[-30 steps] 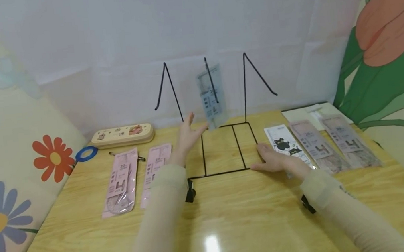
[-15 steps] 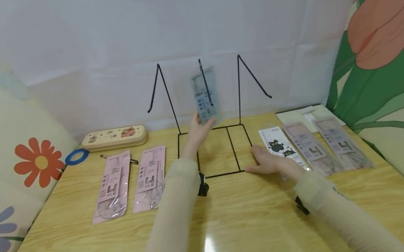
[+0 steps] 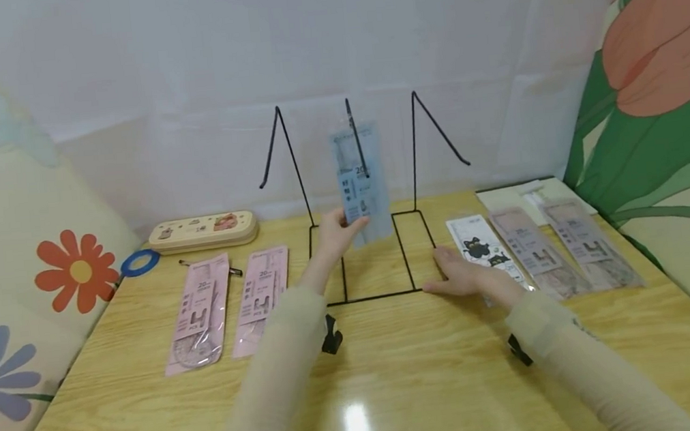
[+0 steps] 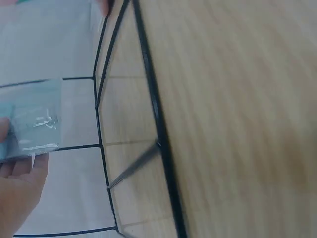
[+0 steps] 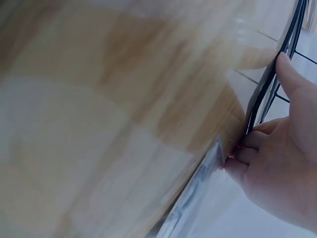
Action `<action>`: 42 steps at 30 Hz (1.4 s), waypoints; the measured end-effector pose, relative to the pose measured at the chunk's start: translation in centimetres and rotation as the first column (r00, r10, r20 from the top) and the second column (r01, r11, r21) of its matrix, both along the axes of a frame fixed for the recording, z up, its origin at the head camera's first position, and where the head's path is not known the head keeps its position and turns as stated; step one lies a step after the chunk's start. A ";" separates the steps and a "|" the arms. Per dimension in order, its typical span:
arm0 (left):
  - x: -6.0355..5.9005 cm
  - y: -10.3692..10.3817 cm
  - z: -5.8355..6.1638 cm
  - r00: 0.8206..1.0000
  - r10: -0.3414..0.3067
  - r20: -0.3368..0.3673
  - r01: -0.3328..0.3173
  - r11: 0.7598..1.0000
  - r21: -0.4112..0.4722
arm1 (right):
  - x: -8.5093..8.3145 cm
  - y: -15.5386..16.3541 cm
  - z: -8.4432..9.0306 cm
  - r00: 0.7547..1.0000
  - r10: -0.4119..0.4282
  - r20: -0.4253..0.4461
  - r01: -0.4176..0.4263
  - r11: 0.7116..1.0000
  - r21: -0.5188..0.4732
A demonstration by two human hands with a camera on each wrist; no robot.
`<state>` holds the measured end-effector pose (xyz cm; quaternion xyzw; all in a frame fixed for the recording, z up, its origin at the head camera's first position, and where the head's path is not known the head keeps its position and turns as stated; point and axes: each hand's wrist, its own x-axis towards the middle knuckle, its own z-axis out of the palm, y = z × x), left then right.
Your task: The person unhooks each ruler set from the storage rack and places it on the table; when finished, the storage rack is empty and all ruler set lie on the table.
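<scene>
- Centre of the head view: our left hand [image 3: 335, 232] pinches the lower end of a blue packet [image 3: 361, 183], held upright against the wire stand [image 3: 373, 254].
- Our right hand [image 3: 458, 275] lies flat, fingers relaxed, on the stand's right base corner.
- The wooden table [image 3: 397, 389] shines; pink packets [image 3: 229, 304] lie at left.
- A white sheet [image 3: 305, 41] hangs behind, with flower panels at both sides.

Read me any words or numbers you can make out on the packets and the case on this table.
"20" on the blue packet held by the left hand.
"20" on the left pink packet.
Other print on these, the grey packets and the pencil case: too small or blurred to read.
</scene>
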<state>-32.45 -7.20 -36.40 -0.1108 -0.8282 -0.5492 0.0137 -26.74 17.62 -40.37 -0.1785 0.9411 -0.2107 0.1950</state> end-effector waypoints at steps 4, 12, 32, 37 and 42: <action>1.9 -1.4 -0.5 1.000 -0.023 0.003 0.023 0.998 -0.064 | 0.0 0.1 0.0 1.000 0.001 0.003 -0.001 1.000 -0.001; 7.4 -2.4 -0.5 0.991 -0.132 0.006 0.131 0.982 -0.138 | -0.1 0.3 0.0 1.000 0.000 0.010 0.000 1.000 0.009; 15.5 -8.6 -0.4 0.971 -0.233 0.043 0.235 0.970 -0.053 | 0.2 0.3 0.2 1.000 -0.008 0.015 0.008 1.000 0.013; 16.6 -13.6 -0.5 0.992 -0.120 0.027 0.122 0.986 -0.117 | 0.4 0.3 0.3 1.000 -0.002 0.019 0.002 1.000 -0.005; 17.2 -19.5 0.6 0.992 0.106 0.070 -0.086 0.966 -0.245 | 0.2 -0.1 0.3 1.000 0.003 0.008 -0.003 1.000 0.023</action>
